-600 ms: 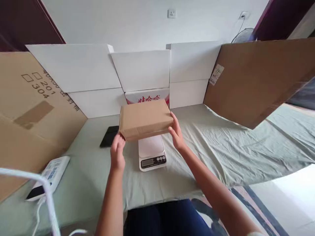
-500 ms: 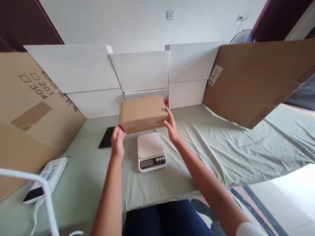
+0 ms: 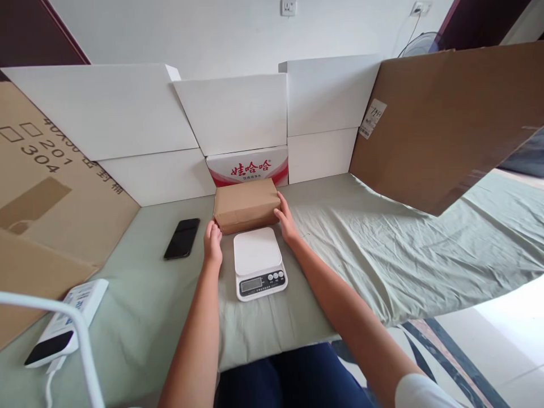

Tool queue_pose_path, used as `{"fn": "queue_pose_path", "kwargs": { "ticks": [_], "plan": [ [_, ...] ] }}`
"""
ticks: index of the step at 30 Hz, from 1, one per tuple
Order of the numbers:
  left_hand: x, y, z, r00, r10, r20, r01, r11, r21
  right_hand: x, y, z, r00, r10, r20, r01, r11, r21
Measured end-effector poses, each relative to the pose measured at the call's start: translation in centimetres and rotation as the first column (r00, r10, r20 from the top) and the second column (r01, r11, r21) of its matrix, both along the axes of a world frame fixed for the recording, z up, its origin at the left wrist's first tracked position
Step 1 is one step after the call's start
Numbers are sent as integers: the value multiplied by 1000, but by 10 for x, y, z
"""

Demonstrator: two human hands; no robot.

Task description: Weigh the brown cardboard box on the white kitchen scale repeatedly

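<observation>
Spread across our work surface is a wrinkled pale green cloth (image 3: pixel 382 249), walled at the back by white foam boards (image 3: pixel 229 110) and flanked by large brown cardboard sheets (image 3: pixel 442 119), which seem propped there as a screen around the working space. Against the back boards stands a white carton with red lettering (image 3: pixel 250 167), and directly in front of it sits the closed brown cardboard box (image 3: pixel 245 204) we are handling, resting on the cloth just behind the white digital kitchen scale (image 3: pixel 258 262). We judge that the scale lies nearest to us so that its display and buttons can be read, with its platform bare.

Our left hand (image 3: pixel 213 245) meets the box at its near left corner, fingertips curled against the lower edge; our right hand (image 3: pixel 285 218) lies flat along the right end, fingers extended up its side. Both hands press the box between them, a steadying clasp from the two ends; neither is wrapped around it, and the box's weight appears to rest on the cloth, not on our fingers.

To the left, well apart from our hands, lies a black smartphone (image 3: pixel 182 238) face up, and farther left a white power bank (image 3: pixel 63 328) beside a white tube (image 3: pixel 85 351) near the edge.
</observation>
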State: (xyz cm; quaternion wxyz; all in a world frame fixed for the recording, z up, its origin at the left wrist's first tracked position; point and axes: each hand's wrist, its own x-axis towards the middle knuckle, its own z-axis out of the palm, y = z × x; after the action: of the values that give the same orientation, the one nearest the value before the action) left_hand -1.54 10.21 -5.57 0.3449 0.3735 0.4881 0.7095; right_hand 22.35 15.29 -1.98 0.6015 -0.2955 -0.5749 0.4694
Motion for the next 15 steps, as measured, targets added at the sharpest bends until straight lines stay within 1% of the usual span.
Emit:
{"fn": "queue_pose_path", "kwargs": {
  "ticks": [9,12,15],
  "plan": [
    [0,0,-2,1000,-1,12,1,1000,-9,0,2,-5,1000,-3,21,2,1000,12],
    [2,0,0,1000,-14,2,13,1000,6,0,3,-7,999,-16,38,15,999,31],
    [1,-1,2,1000,-22,13,22,1000,9,0,6,-11,999,-22,33,21,1000,23]
  ]
}}
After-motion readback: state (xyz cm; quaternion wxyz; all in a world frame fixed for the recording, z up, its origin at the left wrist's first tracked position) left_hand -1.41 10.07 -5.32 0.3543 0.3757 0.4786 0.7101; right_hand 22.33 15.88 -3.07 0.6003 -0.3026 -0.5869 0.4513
